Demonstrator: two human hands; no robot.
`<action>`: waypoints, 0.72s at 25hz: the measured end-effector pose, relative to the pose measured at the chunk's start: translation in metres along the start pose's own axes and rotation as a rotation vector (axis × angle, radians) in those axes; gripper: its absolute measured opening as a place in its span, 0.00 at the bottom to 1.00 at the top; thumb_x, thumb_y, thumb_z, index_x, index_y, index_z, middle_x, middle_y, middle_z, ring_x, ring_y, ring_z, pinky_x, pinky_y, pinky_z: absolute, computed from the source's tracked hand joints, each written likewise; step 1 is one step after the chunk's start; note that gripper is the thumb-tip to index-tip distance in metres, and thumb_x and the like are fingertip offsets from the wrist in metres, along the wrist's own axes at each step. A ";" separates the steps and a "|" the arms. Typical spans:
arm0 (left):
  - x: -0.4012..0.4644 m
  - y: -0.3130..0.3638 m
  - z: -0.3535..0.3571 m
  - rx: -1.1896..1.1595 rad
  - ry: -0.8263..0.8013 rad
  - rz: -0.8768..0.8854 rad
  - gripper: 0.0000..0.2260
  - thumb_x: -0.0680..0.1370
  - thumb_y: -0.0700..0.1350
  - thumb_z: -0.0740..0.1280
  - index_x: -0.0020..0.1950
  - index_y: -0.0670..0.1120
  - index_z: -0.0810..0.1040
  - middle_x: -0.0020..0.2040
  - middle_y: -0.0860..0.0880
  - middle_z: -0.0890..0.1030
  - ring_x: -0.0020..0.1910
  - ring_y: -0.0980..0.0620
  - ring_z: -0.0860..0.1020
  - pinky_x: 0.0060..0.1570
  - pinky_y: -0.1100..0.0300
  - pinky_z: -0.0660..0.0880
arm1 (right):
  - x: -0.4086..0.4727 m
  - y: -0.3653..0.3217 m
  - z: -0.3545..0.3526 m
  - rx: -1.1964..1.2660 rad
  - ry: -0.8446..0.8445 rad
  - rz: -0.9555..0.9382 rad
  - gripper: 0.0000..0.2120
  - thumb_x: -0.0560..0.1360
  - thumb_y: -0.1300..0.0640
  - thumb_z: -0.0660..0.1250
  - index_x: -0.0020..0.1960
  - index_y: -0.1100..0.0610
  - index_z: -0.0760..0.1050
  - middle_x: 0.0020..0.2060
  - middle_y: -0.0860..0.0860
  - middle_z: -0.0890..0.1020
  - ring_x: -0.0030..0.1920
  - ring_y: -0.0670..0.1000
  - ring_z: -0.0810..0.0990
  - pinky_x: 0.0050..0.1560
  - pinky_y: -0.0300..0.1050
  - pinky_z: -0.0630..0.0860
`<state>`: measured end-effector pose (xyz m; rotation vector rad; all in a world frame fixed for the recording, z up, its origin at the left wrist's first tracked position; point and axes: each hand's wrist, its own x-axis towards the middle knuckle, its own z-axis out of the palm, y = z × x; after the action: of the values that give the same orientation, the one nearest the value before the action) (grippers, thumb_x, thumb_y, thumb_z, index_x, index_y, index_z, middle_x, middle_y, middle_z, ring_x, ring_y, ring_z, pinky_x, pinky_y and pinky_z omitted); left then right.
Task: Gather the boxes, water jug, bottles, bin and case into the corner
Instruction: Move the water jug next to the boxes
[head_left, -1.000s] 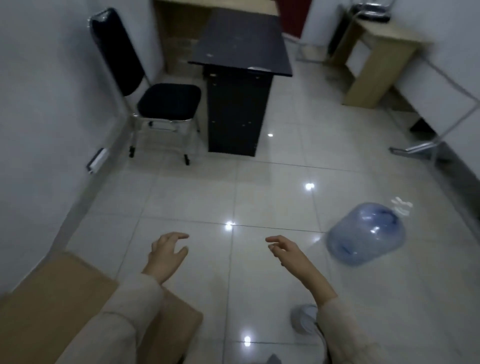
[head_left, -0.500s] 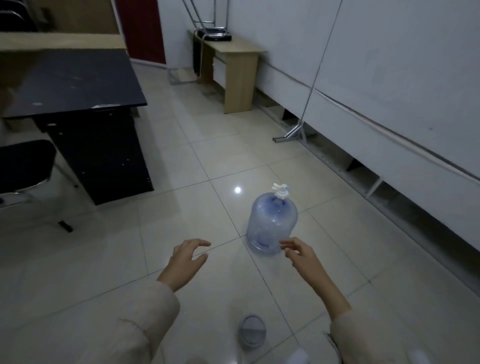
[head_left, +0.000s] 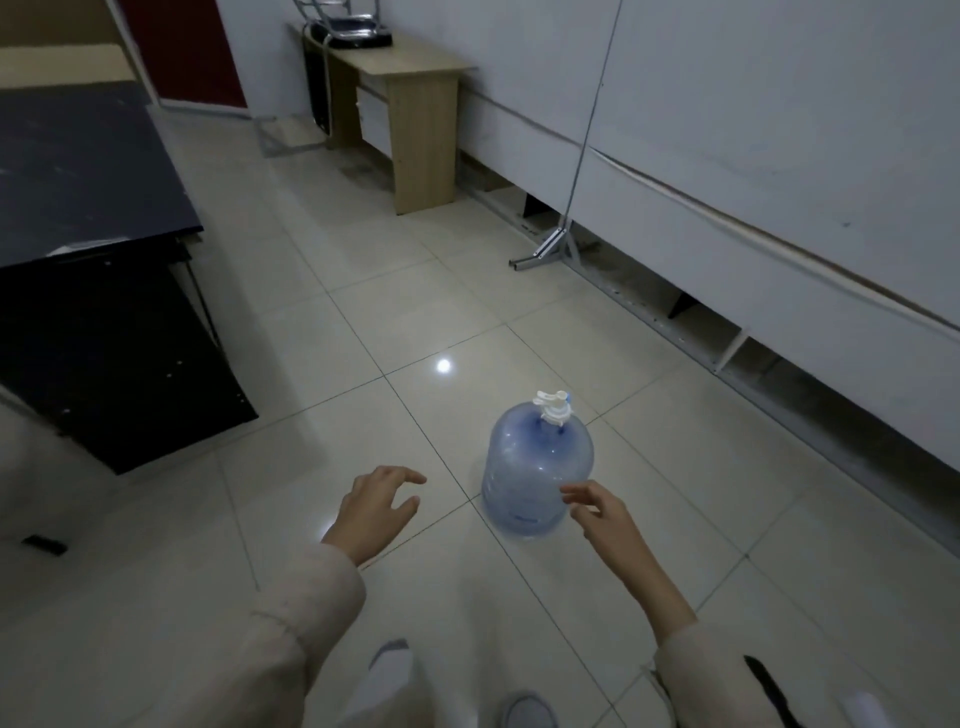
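Water jug (head_left: 535, 467) base corner behind right hand (head_left: 605, 519); black desk (head_left: 93, 218) cut off left.

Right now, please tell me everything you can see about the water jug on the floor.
The water jug is a large, clear, blue-tinted bottle that looks like plastic and appears empty. It stands upright on the tiled floor, with a white cap and small tap on its neck. The right hand reaches beside it with loose fingers; whether they touch it I cannot tell. The left hand is apart from it.
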<state>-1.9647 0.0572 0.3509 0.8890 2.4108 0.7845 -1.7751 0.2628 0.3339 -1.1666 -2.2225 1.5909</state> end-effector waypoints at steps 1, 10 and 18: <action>0.020 -0.002 -0.012 0.018 -0.030 0.011 0.13 0.78 0.47 0.60 0.62 0.53 0.72 0.67 0.51 0.70 0.69 0.47 0.62 0.67 0.53 0.60 | 0.013 -0.008 0.005 0.021 0.033 0.026 0.14 0.75 0.66 0.59 0.49 0.48 0.75 0.46 0.47 0.79 0.43 0.44 0.75 0.39 0.35 0.69; 0.174 0.008 -0.056 0.176 -0.131 0.143 0.13 0.78 0.47 0.60 0.63 0.52 0.72 0.66 0.49 0.71 0.67 0.45 0.64 0.64 0.51 0.62 | 0.084 -0.037 0.015 0.080 0.135 0.133 0.15 0.75 0.67 0.58 0.52 0.50 0.75 0.49 0.44 0.79 0.46 0.39 0.75 0.43 0.33 0.69; 0.244 0.044 0.010 0.197 -0.214 0.146 0.15 0.78 0.48 0.59 0.64 0.52 0.70 0.67 0.50 0.71 0.67 0.47 0.65 0.65 0.53 0.62 | 0.185 0.005 -0.030 0.074 0.141 0.242 0.14 0.74 0.66 0.60 0.56 0.54 0.74 0.57 0.53 0.77 0.49 0.51 0.75 0.41 0.35 0.69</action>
<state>-2.1082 0.2577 0.3203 1.1741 2.2795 0.4781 -1.8818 0.4098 0.2879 -1.5228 -1.9798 1.6034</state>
